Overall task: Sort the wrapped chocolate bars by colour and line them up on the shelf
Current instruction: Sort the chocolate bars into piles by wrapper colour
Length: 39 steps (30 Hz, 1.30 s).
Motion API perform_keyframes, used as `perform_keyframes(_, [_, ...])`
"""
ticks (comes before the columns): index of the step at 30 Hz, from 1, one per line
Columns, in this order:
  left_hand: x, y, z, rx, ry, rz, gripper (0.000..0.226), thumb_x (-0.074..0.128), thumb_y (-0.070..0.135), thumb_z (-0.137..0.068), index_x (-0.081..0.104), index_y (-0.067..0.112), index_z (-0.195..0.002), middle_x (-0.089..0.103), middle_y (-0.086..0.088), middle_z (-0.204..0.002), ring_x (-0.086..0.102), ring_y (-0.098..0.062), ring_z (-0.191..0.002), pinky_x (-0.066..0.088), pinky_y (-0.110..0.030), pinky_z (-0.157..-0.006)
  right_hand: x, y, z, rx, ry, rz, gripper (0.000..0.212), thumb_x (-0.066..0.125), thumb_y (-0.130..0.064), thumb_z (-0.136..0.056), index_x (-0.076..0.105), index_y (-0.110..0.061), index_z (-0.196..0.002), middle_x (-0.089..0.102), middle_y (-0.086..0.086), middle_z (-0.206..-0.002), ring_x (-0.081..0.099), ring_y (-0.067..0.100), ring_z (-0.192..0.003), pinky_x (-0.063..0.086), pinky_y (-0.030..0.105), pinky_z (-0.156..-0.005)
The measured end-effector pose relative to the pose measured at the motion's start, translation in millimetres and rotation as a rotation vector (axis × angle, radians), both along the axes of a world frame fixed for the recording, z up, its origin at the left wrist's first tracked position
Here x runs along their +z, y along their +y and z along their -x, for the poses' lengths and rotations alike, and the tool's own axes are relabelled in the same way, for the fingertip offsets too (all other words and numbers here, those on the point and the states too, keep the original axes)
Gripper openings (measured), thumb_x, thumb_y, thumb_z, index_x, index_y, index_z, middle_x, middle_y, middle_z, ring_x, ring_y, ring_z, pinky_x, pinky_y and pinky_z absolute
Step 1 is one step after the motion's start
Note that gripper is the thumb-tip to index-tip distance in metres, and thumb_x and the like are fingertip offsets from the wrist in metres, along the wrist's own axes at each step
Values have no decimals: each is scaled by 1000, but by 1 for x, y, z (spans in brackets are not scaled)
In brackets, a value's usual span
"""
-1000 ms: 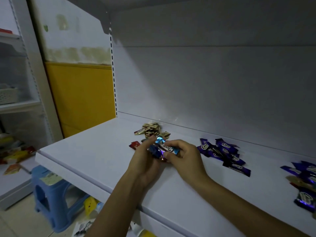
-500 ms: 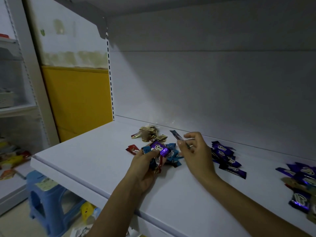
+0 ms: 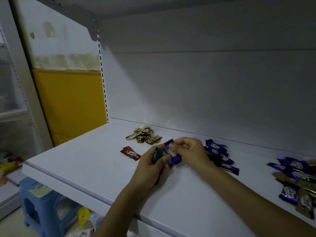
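- L hand (image 3: pixel 152 168) low over the shelf (image 3: pixel 82 161), fingers curled round a bunch of bars (image 3: pixel 158 155), blue + purple mixed. It prob. serves as a holder so the other hand can pick.
- R hand (image 3: pixel 191 151) pinches a purple bar (image 3: pixel 177 159) at the bunch's top. Blurred, so exact grip unclear.
- Purple pile (image 3: pixel 220 156) lies just beside R hand, the likely drop spot.
- Gold pile (image 3: pixel 145 135) near the back wall, one red bar (image 3: pixel 130 153) in front of it.
- Mixed heap (image 3: pixel 297 177) far right is unsorted, so lots left to do. No neat rows yet.
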<state>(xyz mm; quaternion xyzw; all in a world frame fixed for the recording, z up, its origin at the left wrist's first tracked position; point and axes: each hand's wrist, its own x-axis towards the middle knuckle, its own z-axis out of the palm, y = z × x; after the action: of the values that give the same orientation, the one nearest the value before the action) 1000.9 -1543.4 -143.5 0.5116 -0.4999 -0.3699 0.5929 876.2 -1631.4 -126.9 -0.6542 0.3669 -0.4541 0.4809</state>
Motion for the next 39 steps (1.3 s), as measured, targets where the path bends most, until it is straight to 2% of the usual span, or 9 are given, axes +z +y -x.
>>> perform_keyframes(3, [-1,-4,-3,-8,81,-61,27,51,9,-97,62,26,-114,71,2,-105,67,-5,-89,52,-20,-81,9,-23,26,-398,14,267,9,69,-8,-83,67,-17,-82,66,-7,-76,61,9,-70,50,24,-67])
perform_keyframes(6, [-3,-7,-4,-7,179,-83,26,46,9,-99,64,24,-110,74,0,-97,67,-10,-85,53,-27,-84,-4,-45,71,-561,560,735,5,68,-12,-84,72,-14,-87,69,-2,-84,60,19,-81,45,34,-80])
perform_keyframes(9, [-1,-6,-3,-31,241,-48,27,40,16,-102,63,23,-114,73,-10,-96,65,-18,-75,56,-23,-69,-26,-55,89,-468,926,625,13,65,-27,-87,74,-18,-84,69,-1,-80,60,22,-82,40,35,-88])
perform_keyframes(18, [3,-4,-2,-72,116,-25,33,35,32,-102,59,43,-121,66,5,-120,67,-9,-100,51,-30,-92,-3,-4,24,-179,392,542,35,61,-55,-79,73,-23,-87,63,-18,-86,53,-3,-90,39,15,-81])
perform_keyframes(23, [-2,-6,-6,-146,276,22,38,43,41,-92,57,41,-127,60,6,-131,57,-15,-120,44,-42,-106,0,27,-14,104,64,297,5,74,-13,-80,72,-14,-84,67,-7,-87,61,-2,-82,44,8,-69])
perform_keyframes(28, [-3,-11,-9,0,281,-13,37,54,28,-95,50,45,-127,74,7,-98,71,-9,-90,57,-25,-70,6,14,-3,-56,-202,118,17,68,-6,-84,60,-17,-74,66,2,-73,64,5,-62,50,18,-54])
perform_keyframes(32, [-2,-8,-23,289,598,41,44,40,-7,-97,48,16,-132,70,-5,-102,69,-13,-89,56,-20,-62,-6,2,9,-291,64,525,18,67,-7,-85,59,-22,-79,67,-8,-80,66,6,-75,56,24,-66])
perform_keyframes(36, [2,-4,-25,319,660,46,32,39,5,-101,64,18,-116,71,5,-108,63,-9,-103,49,-25,-77,-26,4,9,-86,718,734,19,58,-15,-88,71,-22,-101,71,-5,-102,62,8,-80,52,28,-80])
perform_keyframes(39, [4,-1,-24,290,685,56,30,39,9,-102,63,17,-117,70,6,-110,61,-11,-107,48,-29,-90,-24,8,6,-130,756,786,24,54,-18,-90,71,-22,-105,70,-6,-107,60,12,-97,40,27,-92])
